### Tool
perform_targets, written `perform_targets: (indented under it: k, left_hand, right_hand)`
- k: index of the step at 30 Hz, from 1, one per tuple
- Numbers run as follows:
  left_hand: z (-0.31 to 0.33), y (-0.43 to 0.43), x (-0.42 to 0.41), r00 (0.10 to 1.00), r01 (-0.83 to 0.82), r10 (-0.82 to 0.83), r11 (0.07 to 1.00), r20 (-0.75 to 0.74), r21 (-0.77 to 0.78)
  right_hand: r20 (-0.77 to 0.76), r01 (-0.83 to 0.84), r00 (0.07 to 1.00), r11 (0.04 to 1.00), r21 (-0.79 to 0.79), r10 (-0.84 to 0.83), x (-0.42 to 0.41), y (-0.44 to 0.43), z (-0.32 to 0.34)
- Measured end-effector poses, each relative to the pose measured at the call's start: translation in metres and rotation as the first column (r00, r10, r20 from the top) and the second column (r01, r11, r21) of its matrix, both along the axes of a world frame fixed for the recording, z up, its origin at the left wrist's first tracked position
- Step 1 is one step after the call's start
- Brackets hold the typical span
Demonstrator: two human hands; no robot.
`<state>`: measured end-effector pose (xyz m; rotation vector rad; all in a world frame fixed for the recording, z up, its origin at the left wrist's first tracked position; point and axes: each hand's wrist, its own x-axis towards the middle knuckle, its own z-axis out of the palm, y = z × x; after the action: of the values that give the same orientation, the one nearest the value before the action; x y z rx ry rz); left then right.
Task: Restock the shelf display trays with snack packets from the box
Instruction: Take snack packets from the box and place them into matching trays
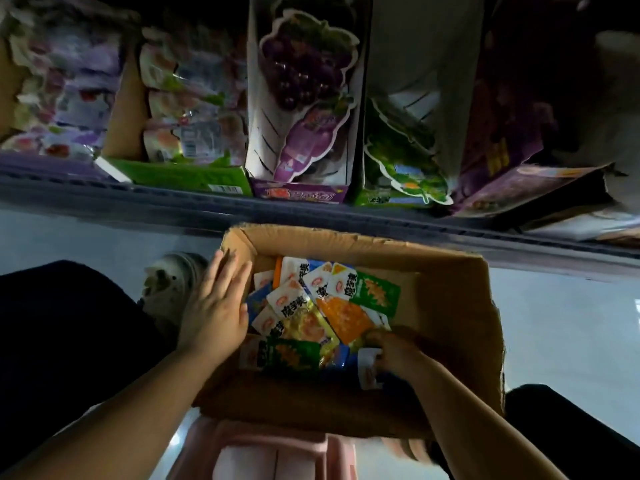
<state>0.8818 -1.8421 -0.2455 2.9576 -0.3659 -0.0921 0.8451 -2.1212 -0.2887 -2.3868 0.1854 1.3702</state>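
Note:
An open cardboard box (446, 306) sits on the floor in front of me, holding several small snack packets (311, 306) in white, orange, green, yellow and blue. My left hand (216, 303) lies flat with fingers spread against the box's left wall. My right hand (394, 351) is down inside the box at the near right, fingers pinched on a small white packet (367, 370). Above, the shelf carries display trays: a green tray (187, 176), a purple grape tray (301, 98) and a green-fruit tray (398, 181).
The dark shelf edge (242, 206) runs across just beyond the box. A pale shoe (169, 282) stands left of the box and a pink stool (270, 452) is under me. A torn purple carton (526, 188) lies at the right of the shelf.

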Motion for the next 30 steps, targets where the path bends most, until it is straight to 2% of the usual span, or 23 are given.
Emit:
perform_targets:
  k: [2,4,5,8,11,14,16,19,22,27,30]
  left_hand:
    - [-0.003,0.001,-0.002,1.000,-0.001,0.001,1.000,0.014,-0.005]
    - [-0.003,0.001,-0.002,1.000,-0.008,0.008,1.000,-0.016,-0.025]
    - [-0.003,0.000,-0.001,1.000,-0.011,0.011,0.999,-0.017,-0.030]
    - [-0.004,0.000,-0.001,1.000,-0.008,0.009,1.000,0.029,-0.022]
    - [-0.005,0.001,-0.001,0.997,-0.004,0.006,1.000,0.079,-0.029]
    - [-0.004,-0.001,0.000,0.999,-0.026,0.028,0.999,0.043,-0.044]
    - [-0.005,-0.001,0.001,0.998,-0.034,0.036,0.999,0.058,-0.032]
    - [-0.009,0.001,0.001,0.997,-0.031,0.033,0.999,0.065,-0.020]
    - [-0.010,0.003,0.000,0.997,-0.033,0.033,0.999,0.064,0.001]
    - [-0.009,0.004,0.003,0.999,-0.029,0.029,0.999,0.037,-0.018]
    - [-0.008,0.005,0.002,0.999,-0.037,0.038,0.999,0.008,-0.037]
  right_hand:
    - [0.002,-0.112,0.994,0.989,-0.096,0.113,-0.006,0.000,-0.008]
    - [0.024,-0.186,0.982,0.977,-0.101,0.189,-0.001,0.001,-0.017]
    - [-0.008,-0.165,0.986,0.983,-0.076,0.165,0.000,0.003,-0.024]
    - [-0.077,-0.209,0.977,0.962,-0.178,0.198,0.011,0.012,-0.020]
    - [-0.151,-0.218,0.968,0.971,-0.098,0.202,0.017,0.019,-0.022]
    - [-0.085,-0.015,0.996,1.000,0.023,0.017,0.025,0.032,-0.020]
    - [-0.041,0.065,0.997,0.993,0.095,-0.061,0.035,0.047,-0.017]
    - [0.028,0.025,0.999,0.986,0.166,-0.030,0.047,0.074,-0.016]
    - [0.137,-0.052,0.990,0.993,0.110,0.036,0.046,0.090,-0.023]
    - [0.116,-0.120,0.987,0.990,0.078,0.110,0.038,0.100,-0.034]
    - [0.054,-0.031,0.998,0.981,0.193,0.021,0.035,0.109,-0.032]
